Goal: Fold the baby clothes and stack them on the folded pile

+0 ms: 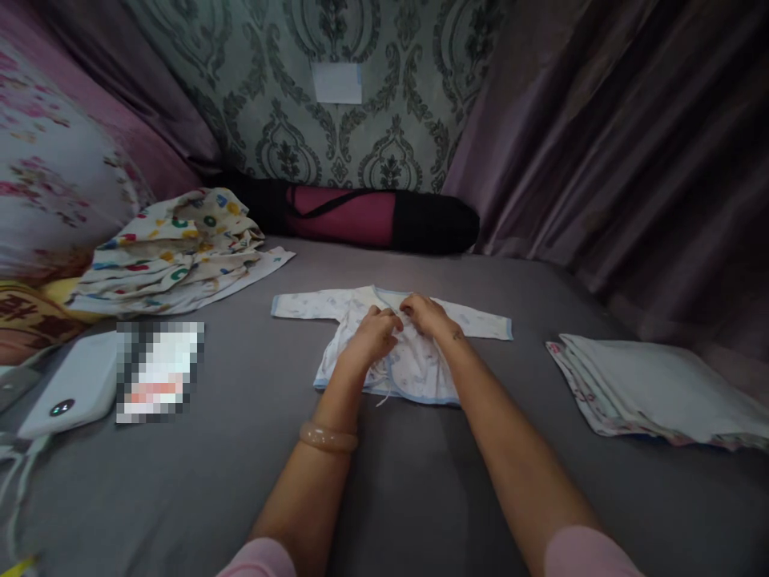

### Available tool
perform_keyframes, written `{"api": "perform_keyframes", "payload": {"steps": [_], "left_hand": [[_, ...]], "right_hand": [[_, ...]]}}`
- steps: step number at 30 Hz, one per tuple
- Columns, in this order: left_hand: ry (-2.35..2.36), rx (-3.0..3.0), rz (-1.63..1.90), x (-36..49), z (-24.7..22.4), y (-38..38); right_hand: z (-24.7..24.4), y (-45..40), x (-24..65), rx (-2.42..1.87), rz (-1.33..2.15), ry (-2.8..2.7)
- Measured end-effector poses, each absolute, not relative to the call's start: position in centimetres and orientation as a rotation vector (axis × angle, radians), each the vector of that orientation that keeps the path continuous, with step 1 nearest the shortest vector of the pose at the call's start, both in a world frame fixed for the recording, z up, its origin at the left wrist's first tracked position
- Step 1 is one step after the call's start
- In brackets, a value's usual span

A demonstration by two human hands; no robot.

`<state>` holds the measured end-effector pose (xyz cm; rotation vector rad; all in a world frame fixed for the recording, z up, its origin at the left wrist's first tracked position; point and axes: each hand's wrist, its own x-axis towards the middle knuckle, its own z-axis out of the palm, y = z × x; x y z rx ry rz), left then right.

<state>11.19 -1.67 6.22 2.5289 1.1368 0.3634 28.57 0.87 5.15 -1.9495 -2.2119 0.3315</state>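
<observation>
A small white baby shirt (417,365) with blue edging and a faint print lies spread on the grey sheet, sleeves stretched out to both sides. My left hand (378,330), below a bracelet on the wrist, rests over the left part of its chest with bent fingers. Beside it, my right hand (425,312) is at the upper front near the neckline, fingers closed together. What the fingertips of either hand hold, if anything, is too small to tell. A thin tie hangs at the shirt's lower edge.
Folded cloths (654,393) lie stacked at the right. A white power bank (75,385) with cables and a blurred item (162,373) are at the left, below a crumpled patterned cloth (180,240). A black and maroon long bag (342,216) lies along the wall.
</observation>
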Motion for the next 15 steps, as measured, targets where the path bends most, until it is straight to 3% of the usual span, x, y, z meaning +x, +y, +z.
{"api": "perform_keyframes", "payload": {"steps": [8,15], "left_hand": [[1.173,2.484,0.187,10.8,5.6,-1.6],[1.245,2.458,0.069,11.2,5.6,-1.7]], "right_hand": [[6.0,1.6,29.1,-1.945,0.253,-2.413],[3.8,0.4,27.8,-1.877,-0.012,-2.18]]}}
